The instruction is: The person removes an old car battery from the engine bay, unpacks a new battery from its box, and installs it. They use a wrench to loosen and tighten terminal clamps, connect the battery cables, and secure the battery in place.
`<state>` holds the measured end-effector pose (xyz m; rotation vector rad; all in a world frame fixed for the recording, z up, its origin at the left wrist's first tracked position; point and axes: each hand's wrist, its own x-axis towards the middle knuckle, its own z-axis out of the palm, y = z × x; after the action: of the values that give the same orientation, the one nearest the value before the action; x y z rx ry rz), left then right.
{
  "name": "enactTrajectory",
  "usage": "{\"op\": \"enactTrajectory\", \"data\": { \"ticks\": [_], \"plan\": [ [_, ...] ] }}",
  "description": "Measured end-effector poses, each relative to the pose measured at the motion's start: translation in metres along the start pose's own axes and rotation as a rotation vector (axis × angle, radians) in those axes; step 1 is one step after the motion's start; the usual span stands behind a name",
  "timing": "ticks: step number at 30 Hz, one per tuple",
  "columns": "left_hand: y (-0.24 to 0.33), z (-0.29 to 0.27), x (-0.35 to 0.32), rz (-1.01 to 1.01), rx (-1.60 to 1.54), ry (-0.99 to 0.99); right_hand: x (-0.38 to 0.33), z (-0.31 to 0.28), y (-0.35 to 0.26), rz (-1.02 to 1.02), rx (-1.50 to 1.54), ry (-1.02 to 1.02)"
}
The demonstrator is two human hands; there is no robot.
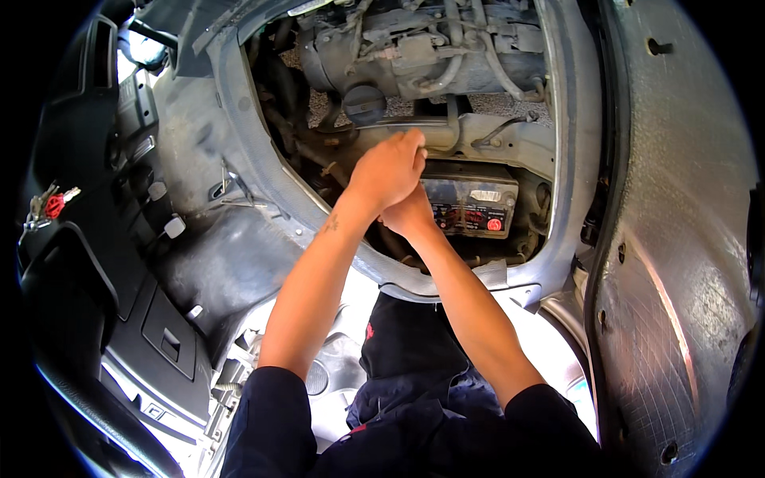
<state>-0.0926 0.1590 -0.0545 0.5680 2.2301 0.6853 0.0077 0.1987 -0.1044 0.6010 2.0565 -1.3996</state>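
Both my arms reach into an open bay in the vehicle floor, where my hands meet at the left end of a black battery (468, 191). My left hand (388, 171) is closed, its fingers curled away from view over the battery's far left side. Just below and nearer, my right hand (410, 211) is partly covered by the left one. What shows of its fingers looks curled. Whatever the two hands grip is hidden behind them. A red round mark (495, 225) shows on the battery's near face.
Beyond the battery lies an engine (422, 52) with hoses and a black round cap (364, 104). A grey rim (267, 155) frames the bay. At left are pedals (174, 227), a steering wheel (103, 426) and keys (52, 207). A bare metal panel (677, 199) stands at right.
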Motion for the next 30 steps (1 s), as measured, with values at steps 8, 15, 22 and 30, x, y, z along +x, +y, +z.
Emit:
{"op": "enactTrajectory", "data": {
  "ticks": [8, 15, 22, 30],
  "plan": [
    [-0.013, 0.004, -0.016, -0.152, 0.137, -0.368, -0.035, -0.051, -0.001, 0.140, 0.626, -0.377],
    [-0.030, 0.019, 0.004, -0.394, 0.035, -0.299, -0.055, -0.134, 0.052, 0.335, 0.456, 0.757],
    [-0.021, 0.013, 0.015, -0.346, 0.299, -0.720, -0.008, -0.128, 0.147, 0.944, 0.999, 0.530],
    [-0.010, 0.034, 0.014, -0.337, 0.300, -0.625, -0.006, -0.149, 0.166, 1.222, 0.955, 0.295]
  ]
}}
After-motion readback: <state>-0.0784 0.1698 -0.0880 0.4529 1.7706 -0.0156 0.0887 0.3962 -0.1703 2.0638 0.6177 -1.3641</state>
